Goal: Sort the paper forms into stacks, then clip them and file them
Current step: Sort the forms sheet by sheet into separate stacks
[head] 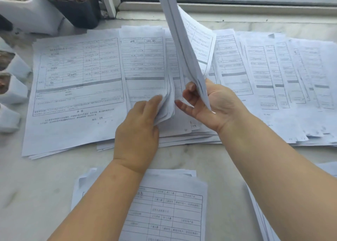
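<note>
A pale counter under a window carries spread paper forms, sorting plainly under way. Left of the left hand lies one wide stack; beyond the right hand several overlapping piles fan out toward the right edge. A further stack sits nearer the person, beneath both forearms. The right hand is closed on a raised sheaf, thumb in front, lifting it almost upright; the left hand pinches the curled lower corners of the middle pile just ahead of it, fingers pressed together on the paper. No clips or folders can be seen, so clipping and filing appear still to come, though the frame's edges are soft and may hide them. Open counter remains below and left of the left hand; potted plants crowd the corner far beyond it, and papers run right up to the sill.
</note>
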`<state>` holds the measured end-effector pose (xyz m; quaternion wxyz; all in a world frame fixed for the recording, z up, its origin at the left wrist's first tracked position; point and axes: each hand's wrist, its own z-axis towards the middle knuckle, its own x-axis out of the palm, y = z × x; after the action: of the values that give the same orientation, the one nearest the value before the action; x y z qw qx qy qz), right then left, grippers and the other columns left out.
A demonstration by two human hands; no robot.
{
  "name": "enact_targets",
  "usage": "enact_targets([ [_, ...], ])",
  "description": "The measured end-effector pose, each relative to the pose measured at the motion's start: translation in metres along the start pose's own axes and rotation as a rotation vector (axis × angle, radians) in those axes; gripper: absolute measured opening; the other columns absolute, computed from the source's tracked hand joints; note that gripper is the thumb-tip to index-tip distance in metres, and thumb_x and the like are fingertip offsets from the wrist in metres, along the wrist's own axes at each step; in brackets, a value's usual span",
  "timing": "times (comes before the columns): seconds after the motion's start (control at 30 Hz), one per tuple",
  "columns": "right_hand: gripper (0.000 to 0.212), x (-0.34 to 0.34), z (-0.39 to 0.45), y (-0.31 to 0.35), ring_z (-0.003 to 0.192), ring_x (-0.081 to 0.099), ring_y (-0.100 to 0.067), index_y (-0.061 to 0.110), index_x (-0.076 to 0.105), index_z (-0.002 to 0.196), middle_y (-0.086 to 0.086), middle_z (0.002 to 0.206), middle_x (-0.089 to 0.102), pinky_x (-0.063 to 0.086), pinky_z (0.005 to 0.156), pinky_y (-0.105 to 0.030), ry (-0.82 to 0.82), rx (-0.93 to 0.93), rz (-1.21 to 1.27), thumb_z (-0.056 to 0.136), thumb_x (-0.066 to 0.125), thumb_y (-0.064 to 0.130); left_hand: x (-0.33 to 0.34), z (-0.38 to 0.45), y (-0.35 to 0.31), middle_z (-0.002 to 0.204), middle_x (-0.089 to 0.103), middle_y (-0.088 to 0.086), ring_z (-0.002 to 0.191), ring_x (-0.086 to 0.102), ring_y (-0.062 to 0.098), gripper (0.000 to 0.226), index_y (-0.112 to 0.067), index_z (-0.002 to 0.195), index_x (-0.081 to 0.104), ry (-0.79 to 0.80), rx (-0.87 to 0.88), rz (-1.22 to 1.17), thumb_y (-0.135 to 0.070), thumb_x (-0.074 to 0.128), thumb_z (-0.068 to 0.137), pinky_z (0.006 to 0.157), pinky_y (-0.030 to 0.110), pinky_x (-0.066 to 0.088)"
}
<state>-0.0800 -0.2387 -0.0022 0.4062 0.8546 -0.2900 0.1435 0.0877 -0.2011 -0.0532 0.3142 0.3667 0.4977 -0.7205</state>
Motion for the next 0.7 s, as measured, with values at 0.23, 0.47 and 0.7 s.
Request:
enact_targets([
  [0.23, 0.024, -0.033, -0.013, 0.017, 0.099, 0.067, -0.022, 0.022, 0.065, 0.102, -0.002, 0.1, 0.073, 0.053, 0.094, -0.044, -0.374, -0.474, -0.816, 0.092, 0.046, 0.011, -0.025, 0.004, 0.02, 0.095, 0.058, -0.007, 0.077, 0.054, -0.006, 0.026, -0.013, 0.109, 0.057, -0.708, -0.665, -0.505, -0.006, 0.06, 0.084, 0.08, 0.009, 0.044],
  [0.47, 0.013, -0.006, -0.004, 0.004, 0.064, 0.044, -0.02, 0.008, 0.057, 0.092, 0.0, 0.069, 0.049, 0.035, 0.054, -0.029, -0.259, -0.426, -1.267, 0.093, 0.043, 0.01, -0.052, 0.003, 0.027, 0.11, 0.062, -0.011, 0.104, 0.062, 0.002, 0.031, -0.012, 0.116, 0.054, -0.836, -0.592, -0.623, -0.01, 0.058, 0.085, 0.093, 0.022, 0.048],
  [0.7, 0.022, 0.023, 0.023, -0.015, 0.05, 0.044, -0.019, 0.017, 0.051, 0.074, 0.0, 0.066, 0.049, 0.031, 0.035, -0.019, -0.185, -0.174, -1.252, 0.096, 0.05, 0.02, -0.03, 0.002, 0.013, 0.075, 0.05, -0.016, 0.067, 0.049, -0.007, 0.012, -0.017, 0.1, 0.052, -0.374, -0.398, -0.527, -0.007, 0.052, 0.094, 0.065, 0.007, 0.037],
])
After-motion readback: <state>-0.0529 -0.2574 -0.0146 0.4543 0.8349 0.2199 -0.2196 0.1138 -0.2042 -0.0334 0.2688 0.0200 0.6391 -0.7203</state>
